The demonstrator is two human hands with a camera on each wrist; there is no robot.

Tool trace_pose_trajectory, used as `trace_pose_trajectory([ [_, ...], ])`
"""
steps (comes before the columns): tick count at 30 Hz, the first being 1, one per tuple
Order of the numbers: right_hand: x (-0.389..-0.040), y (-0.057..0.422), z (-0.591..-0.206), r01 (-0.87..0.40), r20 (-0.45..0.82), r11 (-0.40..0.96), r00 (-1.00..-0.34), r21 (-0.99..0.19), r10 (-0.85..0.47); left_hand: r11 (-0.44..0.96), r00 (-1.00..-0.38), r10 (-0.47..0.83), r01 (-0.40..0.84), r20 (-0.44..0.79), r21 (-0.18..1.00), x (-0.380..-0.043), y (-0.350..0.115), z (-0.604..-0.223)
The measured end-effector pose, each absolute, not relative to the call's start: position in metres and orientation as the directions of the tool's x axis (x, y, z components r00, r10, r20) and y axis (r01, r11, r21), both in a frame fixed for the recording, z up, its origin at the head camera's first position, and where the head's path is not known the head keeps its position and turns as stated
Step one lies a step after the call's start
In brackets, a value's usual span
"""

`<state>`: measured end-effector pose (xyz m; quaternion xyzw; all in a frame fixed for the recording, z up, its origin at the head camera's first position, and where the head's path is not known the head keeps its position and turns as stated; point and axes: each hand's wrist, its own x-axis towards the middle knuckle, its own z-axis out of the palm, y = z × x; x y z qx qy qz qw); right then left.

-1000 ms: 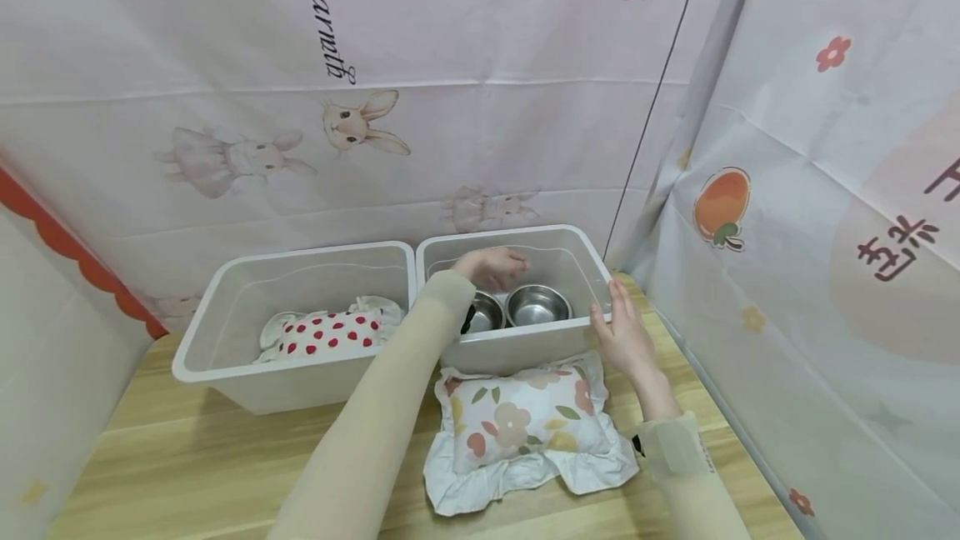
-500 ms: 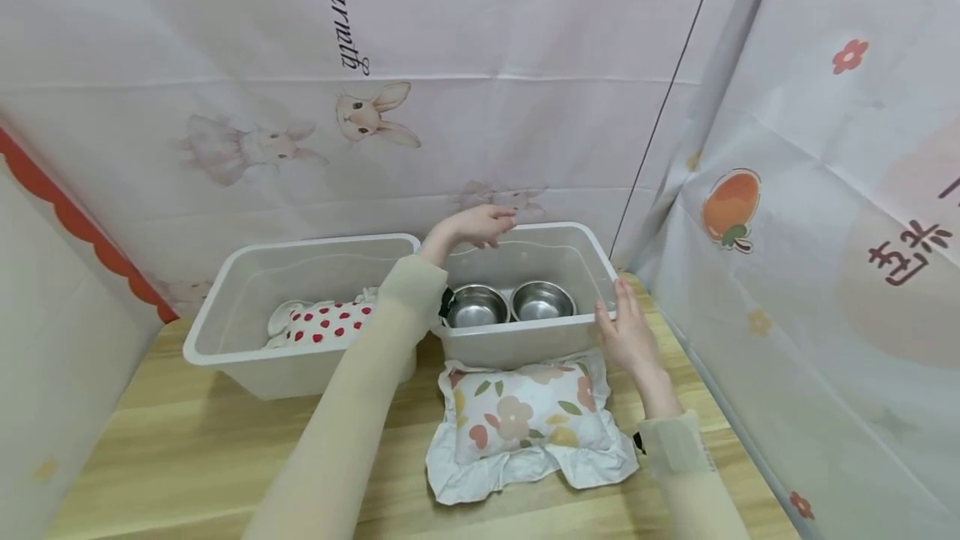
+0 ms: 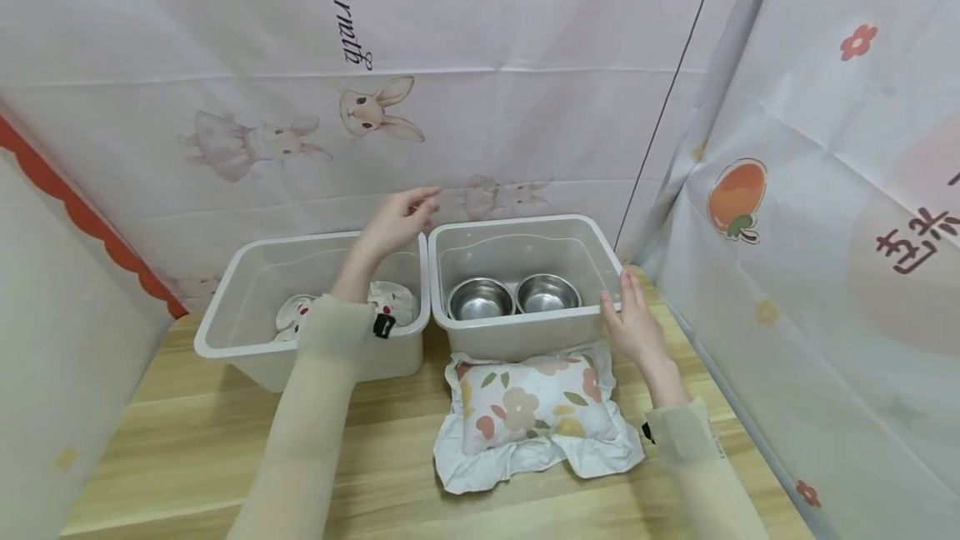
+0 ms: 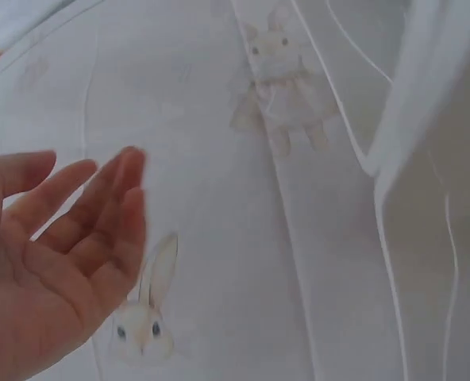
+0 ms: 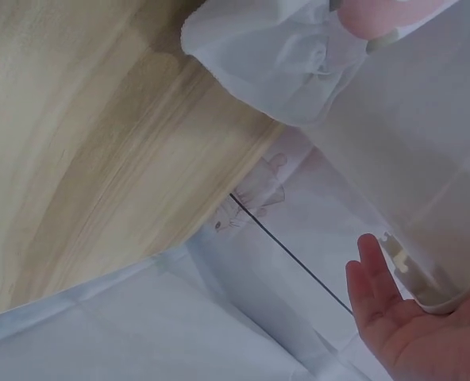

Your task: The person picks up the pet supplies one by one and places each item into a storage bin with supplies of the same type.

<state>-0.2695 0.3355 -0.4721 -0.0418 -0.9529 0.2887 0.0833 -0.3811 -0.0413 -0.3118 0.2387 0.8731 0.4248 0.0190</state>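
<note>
My left hand (image 3: 401, 219), its fingers loosely bent and nothing in them, hangs over the back right part of the left white bin (image 3: 281, 350). The palm and fingers of that hand (image 4: 68, 246) show against the printed cloth in the left wrist view. My right hand (image 3: 636, 325) rests at the front right corner of the right white bin (image 3: 525, 322), fingers straight along its side and thumb at the front. Two steel bowls (image 3: 481, 300) sit side by side in that bin. A strawberry-print pillow (image 3: 392, 302) lies in the left bin, partly hidden by my left arm.
A frilled, flower-print pillow (image 3: 528, 407) lies on the wooden table (image 3: 397, 457) in front of the right bin. The bins stand side by side against a printed cloth backdrop (image 3: 480, 132). Another cloth wall (image 3: 810, 290) rises along the right edge.
My left hand has risen out of the right bin and moved left over the left bin, uncovering both bowls. My right hand has stayed at its bin corner.
</note>
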Motion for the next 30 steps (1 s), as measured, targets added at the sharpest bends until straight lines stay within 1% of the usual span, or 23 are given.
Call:
trace_pose_trajectory([
  [2, -0.27, 0.335, -0.472, 0.027, 0.14, 0.822, -0.982, -0.569, 0.129, 0.523, -0.907, 0.329, 0.408, 0.265, 0.749, -0.369, -0.056, -0.317],
  [4, -0.27, 0.335, -0.472, 0.022, 0.145, 0.811, -0.981, -0.585, 0.131, 0.51, -0.909, 0.216, 0.417, 0.357, 0.752, -0.356, -0.07, -0.324],
  [7, -0.271, 0.334, -0.473, 0.014, 0.15, 0.801, -0.98, -0.598, 0.13, 0.505, -0.875, 0.033, 0.431, 0.482, 0.747, -0.335, -0.095, -0.34],
  [9, -0.271, 0.333, -0.474, 0.006, 0.155, 0.797, -0.98, -0.604, 0.126, 0.504, -0.827, -0.092, 0.442, 0.555, 0.742, -0.321, -0.113, -0.354],
  [11, -0.272, 0.332, -0.476, -0.003, 0.16, 0.794, -0.98, -0.607, 0.119, 0.522, -0.763, -0.205, 0.445, 0.614, 0.727, -0.308, -0.131, -0.37],
  [13, -0.271, 0.331, -0.477, -0.013, 0.166, 0.791, -0.98, -0.612, 0.112, 0.546, -0.697, -0.295, 0.439, 0.654, 0.714, -0.295, -0.147, -0.385],
  [15, -0.271, 0.331, -0.477, -0.021, 0.167, 0.786, -0.98, -0.618, 0.106, 0.567, -0.637, -0.356, 0.435, 0.684, 0.7, -0.284, -0.162, -0.398],
  [21, -0.267, 0.338, -0.478, -0.045, 0.156, 0.771, -0.985, -0.635, 0.071, 0.66, -0.491, -0.493, 0.327, 0.719, 0.676, -0.26, -0.195, -0.433],
  [23, -0.266, 0.341, -0.478, -0.063, 0.163, 0.759, -0.985, -0.648, 0.058, 0.666, -0.465, -0.544, 0.267, 0.698, 0.697, -0.253, -0.202, -0.444],
  [26, -0.264, 0.345, -0.476, -0.09, 0.178, 0.737, -0.983, -0.67, 0.042, 0.644, -0.463, -0.61, 0.182, 0.643, 0.743, -0.243, -0.211, -0.456],
  [30, -0.256, 0.347, -0.477, -0.111, 0.205, 0.711, -0.978, -0.695, 0.048, 0.65, -0.497, -0.641, 0.054, 0.585, 0.758, -0.236, -0.224, -0.465],
])
